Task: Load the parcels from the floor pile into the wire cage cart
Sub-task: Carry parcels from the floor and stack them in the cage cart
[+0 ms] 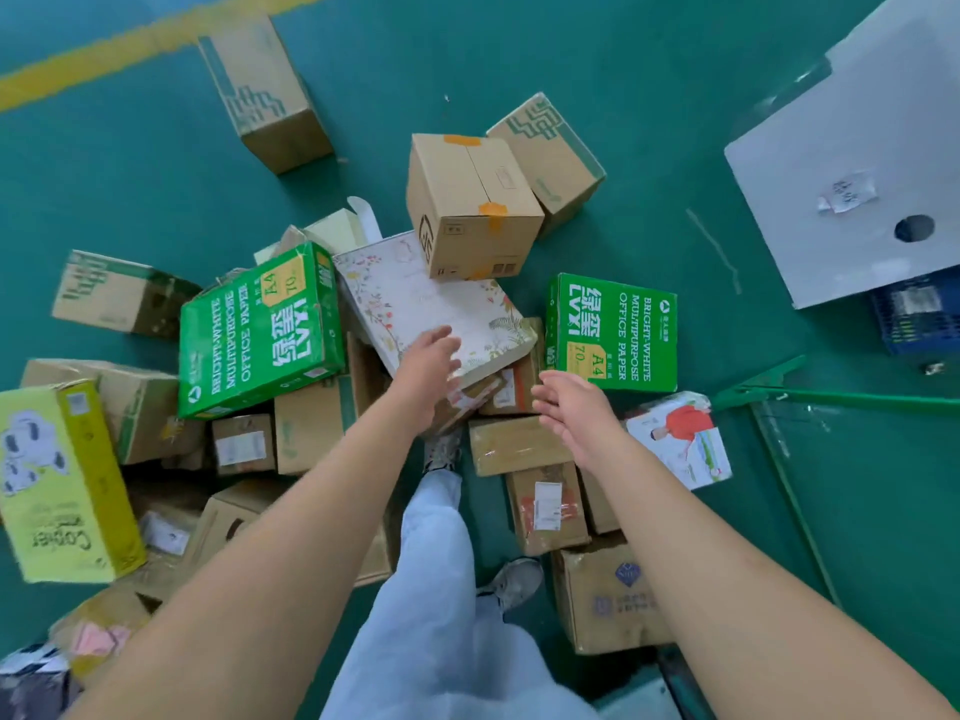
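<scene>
Reaching mid-frame, both hands, the left hand (pixel 427 367) and right hand (pixel 570 407), were spread and empty over the flat white floral-printed cardboard box (pixel 431 298). A plain brown taped cardboard cube (pixel 470 205) leaned on its upper end and would likely topple if it was lifted.

Bare forearms, pale blue trousers (pixel 441 589), grey sneakers (pixel 514 582).
</scene>
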The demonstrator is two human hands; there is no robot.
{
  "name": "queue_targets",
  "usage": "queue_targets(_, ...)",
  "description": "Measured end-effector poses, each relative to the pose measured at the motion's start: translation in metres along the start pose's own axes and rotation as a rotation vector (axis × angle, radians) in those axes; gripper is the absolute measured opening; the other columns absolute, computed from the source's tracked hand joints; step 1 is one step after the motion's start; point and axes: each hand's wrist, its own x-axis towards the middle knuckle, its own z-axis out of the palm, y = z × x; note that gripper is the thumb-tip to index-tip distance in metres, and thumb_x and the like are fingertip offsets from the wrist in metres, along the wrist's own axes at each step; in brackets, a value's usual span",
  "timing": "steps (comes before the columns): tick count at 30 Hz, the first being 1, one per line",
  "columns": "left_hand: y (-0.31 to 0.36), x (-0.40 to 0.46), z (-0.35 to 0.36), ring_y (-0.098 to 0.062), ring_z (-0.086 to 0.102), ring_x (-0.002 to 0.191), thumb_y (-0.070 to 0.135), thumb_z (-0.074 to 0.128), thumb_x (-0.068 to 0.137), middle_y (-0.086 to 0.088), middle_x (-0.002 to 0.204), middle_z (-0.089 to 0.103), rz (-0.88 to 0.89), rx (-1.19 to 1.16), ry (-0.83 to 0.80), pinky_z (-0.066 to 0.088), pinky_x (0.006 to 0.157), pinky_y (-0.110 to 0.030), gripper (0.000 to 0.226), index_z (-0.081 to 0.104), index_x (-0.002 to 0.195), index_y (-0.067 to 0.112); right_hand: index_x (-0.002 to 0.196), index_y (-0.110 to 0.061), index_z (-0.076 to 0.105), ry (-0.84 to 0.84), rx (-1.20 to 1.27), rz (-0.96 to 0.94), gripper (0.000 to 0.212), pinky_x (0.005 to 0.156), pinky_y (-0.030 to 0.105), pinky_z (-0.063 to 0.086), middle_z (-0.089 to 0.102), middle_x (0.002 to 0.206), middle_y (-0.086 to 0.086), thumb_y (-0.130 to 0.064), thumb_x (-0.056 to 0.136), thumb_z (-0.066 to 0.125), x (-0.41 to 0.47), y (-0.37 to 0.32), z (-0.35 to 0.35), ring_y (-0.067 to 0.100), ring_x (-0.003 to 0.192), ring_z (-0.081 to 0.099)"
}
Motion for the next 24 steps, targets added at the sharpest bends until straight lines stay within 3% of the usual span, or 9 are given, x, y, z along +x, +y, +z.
queue_targets(5,0.041,0.107,0.004,-0.025,0.057,0.122,0.017,0.051,0.106,-0.006,0.136,0.056,-0.021,0.046,-0.009,0.050,0.108,-0.045,0.041,0.049,0.148,0.018,0.110,-0.023,0.061,-0.027,-0.088,0.028,0.011,0.104,0.041,0.052,0.066,0.128,0.011,-0.024,0.108,0.049,0.097,-0.050,0.033,0.028,0.121,0.062)
queue_targets(9,0.051,0.189,0.005,-0.025,0.057,0.121,0.020,0.054,0.105,-0.004,0.136,0.054,-0.082,0.044,0.014,0.054,0.101,-0.040,0.046,0.044,0.150,0.021,0.116,-0.020,0.060,-0.007,-0.114,0.074,0.015,0.105,0.041,0.052,0.064,0.129,0.013,-0.023,0.108,0.049,0.182,-0.063,0.043,0.027,0.118,0.064)
queue_targets(12,0.056,0.241,0.008,-0.024,0.056,0.123,0.026,0.056,0.104,-0.003,0.140,0.051,-0.091,0.052,0.040,0.052,0.105,-0.042,0.054,0.037,0.154,0.021,0.115,-0.020,0.060,0.010,-0.142,0.101,0.014,0.102,0.039,0.054,0.064,0.130,0.012,-0.025,0.107,0.050,0.236,-0.070,0.045,0.028,0.122,0.062)
queue_targets(15,0.065,0.291,0.015,-0.024,0.051,0.127,0.036,0.059,0.103,-0.003,0.144,0.048,-0.082,0.065,0.076,0.048,0.110,-0.045,0.061,0.032,0.156,0.021,0.104,-0.018,0.063,0.038,-0.166,0.111,0.015,0.110,0.051,0.047,0.058,0.139,0.023,-0.019,0.107,0.048,0.290,-0.083,0.045,0.039,0.132,0.054)
queue_targets(17,0.074,0.318,0.020,-0.024,0.050,0.127,0.047,0.061,0.100,-0.002,0.151,0.043,-0.072,0.096,0.086,0.046,0.111,-0.045,0.073,0.025,0.159,0.022,0.106,-0.015,0.062,0.073,-0.177,0.104,0.014,0.109,0.050,0.048,0.058,0.138,0.023,-0.020,0.106,0.048,0.321,-0.094,0.044,0.039,0.130,0.056)
queue_targets(19,0.085,0.345,0.025,-0.023,0.052,0.123,0.059,0.064,0.093,-0.001,0.152,0.038,-0.065,0.143,0.111,0.047,0.108,-0.045,0.089,0.018,0.161,0.024,0.119,-0.018,0.057,0.095,-0.164,0.077,0.017,0.105,0.042,0.052,0.061,0.132,0.014,-0.026,0.107,0.050,0.354,-0.106,0.046,0.028,0.116,0.063)
queue_targets(21,0.096,0.373,0.031,-0.031,0.044,0.137,0.072,0.068,0.079,-0.004,0.161,0.030,-0.064,0.196,0.166,0.047,0.107,-0.052,0.109,0.014,0.162,0.028,0.134,-0.018,0.054,0.111,-0.131,0.061,0.029,0.100,0.037,0.054,0.061,0.123,0.008,-0.028,0.107,0.051,0.387,-0.120,0.048,0.021,0.104,0.062)
queue_targets(24,0.111,0.415,0.035,-0.041,0.033,0.146,0.085,0.065,0.057,-0.005,0.166,0.023,-0.058,0.254,0.232,0.042,0.108,-0.062,0.128,0.012,0.162,0.034,0.139,-0.018,0.050,0.150,-0.098,0.008,0.033,0.090,0.031,0.059,0.055,0.135,0.010,-0.027,0.107,0.051,0.421,-0.144,0.049,0.027,0.119,0.063)
